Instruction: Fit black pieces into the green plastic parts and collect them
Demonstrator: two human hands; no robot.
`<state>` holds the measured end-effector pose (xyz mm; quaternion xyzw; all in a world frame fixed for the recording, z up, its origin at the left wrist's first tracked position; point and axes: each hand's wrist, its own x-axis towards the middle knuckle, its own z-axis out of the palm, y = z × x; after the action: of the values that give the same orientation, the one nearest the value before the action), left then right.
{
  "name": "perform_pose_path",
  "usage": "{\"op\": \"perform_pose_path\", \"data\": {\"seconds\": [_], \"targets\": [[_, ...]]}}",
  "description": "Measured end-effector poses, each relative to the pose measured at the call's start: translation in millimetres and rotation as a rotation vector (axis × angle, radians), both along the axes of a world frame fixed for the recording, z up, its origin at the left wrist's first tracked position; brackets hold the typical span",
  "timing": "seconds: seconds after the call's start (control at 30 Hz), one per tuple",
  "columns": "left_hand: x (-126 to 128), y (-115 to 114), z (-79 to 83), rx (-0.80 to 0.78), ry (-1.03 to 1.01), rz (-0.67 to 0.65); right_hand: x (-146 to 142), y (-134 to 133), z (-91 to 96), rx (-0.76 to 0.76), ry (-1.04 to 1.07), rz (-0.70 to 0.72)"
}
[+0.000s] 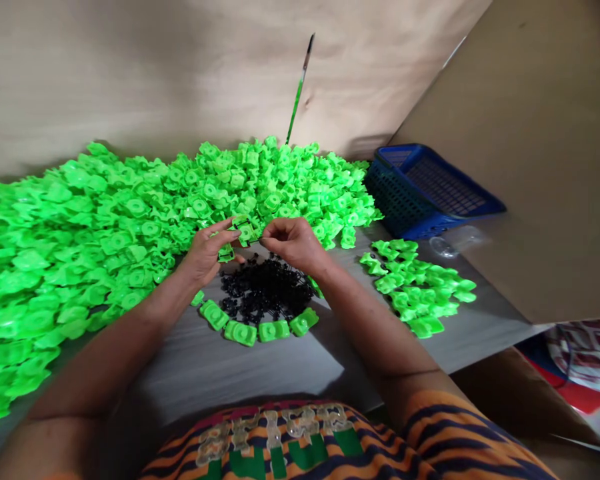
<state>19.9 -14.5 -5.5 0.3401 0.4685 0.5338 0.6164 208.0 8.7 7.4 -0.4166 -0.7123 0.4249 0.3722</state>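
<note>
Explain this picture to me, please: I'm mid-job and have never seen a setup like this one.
There is no machine here, only a person's two bare hands. The one picture comes from a camera on that person's head, looking forward and down.

The left hand holds a green plastic piece; the right hand appears to pinch a small dark part at its edge.

On the table, below the hands, is a black pile of small parts, with a curved row of green pieces on its near side. A large green heap spreads behind and to the left. To the right are a smaller green group and a blue basket.
</note>
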Motion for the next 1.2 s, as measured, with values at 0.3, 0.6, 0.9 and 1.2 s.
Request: {"op": "perform_pose_path", "data": {"seconds": [0.3,0.6,0.9,1.2], "targets": [[1.2,-4.2,4.3,-0.013,0.002,-0.019,-12.2,-7.9,-7.5,0.08,-0.048,-0.084],[0.5,-2.0,-0.9,0.025,0.011,-0.004,-12.9,-9.2,-6.2,0.111,-0.081,-0.107],[1.1,-3.5,-0.4,0.025,0.028,0.003,-13.7,-9.3,-7.3,0.124,-0.112,-0.119],[4.3,-4.9,2.3,0.014,0.026,0.025,-13.2,-9.8,-6.9,0.129,-0.097,-0.108]]}}
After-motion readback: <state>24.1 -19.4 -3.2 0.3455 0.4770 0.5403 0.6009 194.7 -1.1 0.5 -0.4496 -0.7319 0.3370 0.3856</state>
